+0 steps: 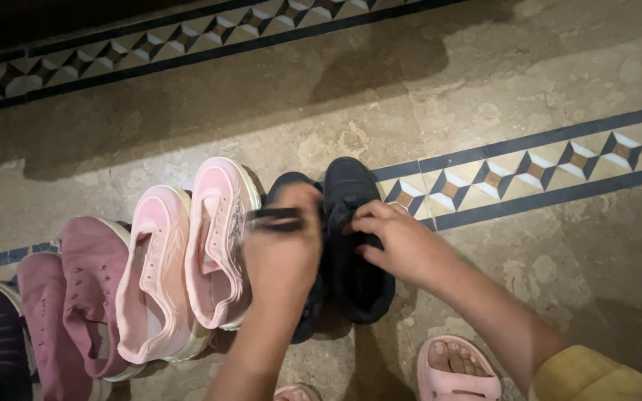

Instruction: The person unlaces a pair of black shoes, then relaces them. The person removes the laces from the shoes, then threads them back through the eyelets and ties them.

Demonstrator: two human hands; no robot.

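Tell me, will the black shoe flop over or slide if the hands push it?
The right black shoe probably stays upright: it lies flat on the stone floor. Its soft-looking upper may bend where the right hand presses. On that smooth floor it would likely slide, not roll.

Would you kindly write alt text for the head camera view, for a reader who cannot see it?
Two bare hands work on a pair of black shoes on a patterned stone floor: the left hand is blurred over one, the right hand rests on the other. Pink sneakers and mauve shoes line up beside them.
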